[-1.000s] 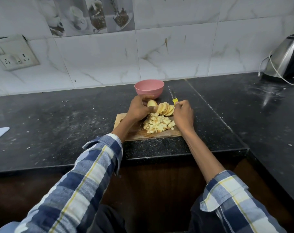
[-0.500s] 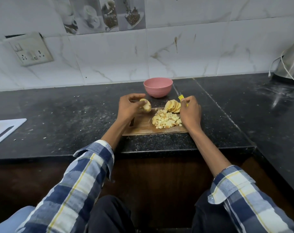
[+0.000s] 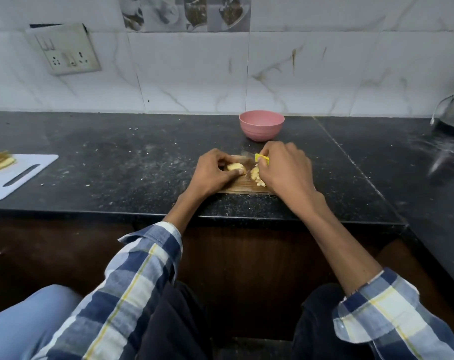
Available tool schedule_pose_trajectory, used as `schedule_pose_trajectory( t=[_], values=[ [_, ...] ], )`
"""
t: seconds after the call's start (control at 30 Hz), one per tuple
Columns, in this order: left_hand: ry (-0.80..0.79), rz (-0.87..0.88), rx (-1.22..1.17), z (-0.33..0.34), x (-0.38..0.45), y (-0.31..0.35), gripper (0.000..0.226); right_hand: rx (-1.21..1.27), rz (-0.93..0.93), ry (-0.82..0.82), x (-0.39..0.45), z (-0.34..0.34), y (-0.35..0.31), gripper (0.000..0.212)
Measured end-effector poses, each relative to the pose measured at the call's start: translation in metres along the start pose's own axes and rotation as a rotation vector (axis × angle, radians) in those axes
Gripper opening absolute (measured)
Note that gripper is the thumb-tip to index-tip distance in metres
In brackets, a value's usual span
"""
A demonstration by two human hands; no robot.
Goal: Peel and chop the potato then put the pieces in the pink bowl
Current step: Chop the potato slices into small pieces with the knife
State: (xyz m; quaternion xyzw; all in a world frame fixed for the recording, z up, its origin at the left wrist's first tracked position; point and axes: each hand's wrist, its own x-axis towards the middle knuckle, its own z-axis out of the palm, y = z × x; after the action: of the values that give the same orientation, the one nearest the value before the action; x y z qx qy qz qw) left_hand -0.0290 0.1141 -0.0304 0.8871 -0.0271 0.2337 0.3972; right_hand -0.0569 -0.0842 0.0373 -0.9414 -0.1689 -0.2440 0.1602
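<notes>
Pinching a pale peeled potato piece (image 3: pixel 235 166) — left hand (image 3: pixel 213 173); right hand (image 3: pixel 285 167) curled round a yellow-handled knife (image 3: pixel 261 159).

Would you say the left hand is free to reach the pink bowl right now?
Probably not yet: the left hand grips a potato piece on the board, though the counter up to the pink bowl looks unobstructed.

Black counter (image 3: pixel 148 162) (speckled) bears wooden board (image 3: pixel 244 188), pink bowl (image 3: pixel 261 125), white board (image 3: pixel 18 178).

Pink bowl (image 3: pixel 261 125), black speckled counter (image 3: pixel 142 162), blue-white checked sleeves (image 3: pixel 132 289), yellow knife handle (image 3: pixel 262 159).
</notes>
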Motion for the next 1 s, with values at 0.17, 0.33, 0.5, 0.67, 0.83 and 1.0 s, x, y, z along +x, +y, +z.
schedule_pose_trajectory(
  t=[0.17,0.33,0.5,0.67,0.83,1.0],
  values=[
    [0.004,-0.011,-0.033,0.0,0.002,-0.002,0.031,-0.055,0.021,-0.081,-0.003,-0.007,-0.016,0.023],
    [-0.057,-0.023,-0.133,-0.001,0.001,0.002,0.036,-0.026,0.049,-0.015,-0.005,-0.007,-0.019,0.02],
    [-0.084,-0.199,-0.694,-0.017,0.008,0.011,0.053,0.081,0.111,0.015,-0.009,-0.002,-0.009,0.017],
    [-0.108,-0.27,-1.087,-0.031,0.015,0.022,0.057,0.086,0.135,-0.017,-0.011,-0.004,-0.007,0.018],
    [0.053,-0.274,-0.814,-0.031,0.012,0.018,0.03,0.113,0.127,0.005,-0.013,-0.004,-0.008,0.018],
    [-0.032,-0.214,0.049,-0.043,0.006,0.002,0.007,0.124,0.122,0.014,-0.013,-0.001,-0.007,0.017]
  ],
)
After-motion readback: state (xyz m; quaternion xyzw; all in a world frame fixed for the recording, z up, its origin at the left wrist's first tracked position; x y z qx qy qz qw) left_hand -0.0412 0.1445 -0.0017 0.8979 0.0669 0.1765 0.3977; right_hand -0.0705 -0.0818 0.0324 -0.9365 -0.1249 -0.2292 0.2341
